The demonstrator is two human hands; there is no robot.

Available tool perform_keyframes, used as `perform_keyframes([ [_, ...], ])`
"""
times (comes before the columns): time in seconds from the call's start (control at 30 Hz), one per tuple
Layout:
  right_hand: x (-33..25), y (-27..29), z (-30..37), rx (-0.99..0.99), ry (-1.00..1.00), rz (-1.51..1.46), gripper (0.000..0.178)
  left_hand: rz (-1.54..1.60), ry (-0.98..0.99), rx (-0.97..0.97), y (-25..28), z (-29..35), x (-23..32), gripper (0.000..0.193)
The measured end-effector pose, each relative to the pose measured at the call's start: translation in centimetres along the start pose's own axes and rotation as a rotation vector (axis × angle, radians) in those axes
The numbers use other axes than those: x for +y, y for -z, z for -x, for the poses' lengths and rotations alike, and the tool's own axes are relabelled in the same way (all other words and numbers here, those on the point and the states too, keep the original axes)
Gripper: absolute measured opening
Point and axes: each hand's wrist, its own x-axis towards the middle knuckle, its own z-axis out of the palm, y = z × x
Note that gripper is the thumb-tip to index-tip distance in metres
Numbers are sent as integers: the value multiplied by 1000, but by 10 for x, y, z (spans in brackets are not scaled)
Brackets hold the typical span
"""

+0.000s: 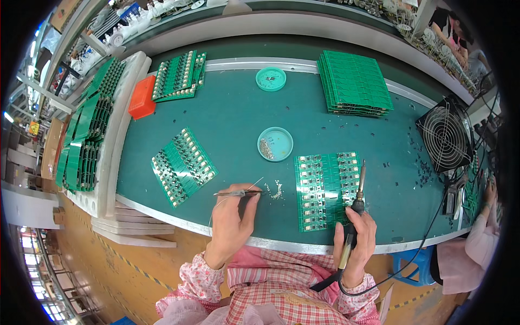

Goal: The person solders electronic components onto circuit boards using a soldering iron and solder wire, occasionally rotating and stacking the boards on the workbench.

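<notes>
My left hand (pixel 232 219) is closed around metal tweezers (pixel 253 192), whose tips reach toward a scatter of tiny pale components (pixel 277 189) on the bench. A thin wire (pixel 257 183), which looks like solder, also passes through its fingers. In my right hand (pixel 357 238) is a soldering iron (pixel 357 206), its tip pointing away from me over the right edge of a green circuit board panel (pixel 311 189). Whether the tip touches the board I cannot tell. Beyond the loose components stands a round turquoise dish (pixel 281 142) with small parts in it.
Another board panel (pixel 184 168) lies tilted at left. Behind it are stacked boards (pixel 179 76) and a red-orange box (pixel 142 97). A second dish (pixel 271 79), a tall board stack (pixel 355 81) and a black fan (pixel 445 134) stand farther off. The iron's cable (pixel 422 244) loops right.
</notes>
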Motion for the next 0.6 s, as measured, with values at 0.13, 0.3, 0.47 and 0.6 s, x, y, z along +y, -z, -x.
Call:
perform_keyframes([
  [0.13, -3, 1, -1, -23, 2, -7, 41, 0, -5, 7, 0, 2, -1, 10],
  [0.3, -2, 1, -2, -18, 5, -14, 41, -7, -11, 22, 0, 2, -1, 9],
  [0.47, 1, 2, -2, -10, 17, -30, 40, 19, 22, 17, -1, 5, 0, 11],
  [0.6, 1, 2, -2, -16, 14, -33, 39, -25, -11, 19, -1, 5, -1, 9],
])
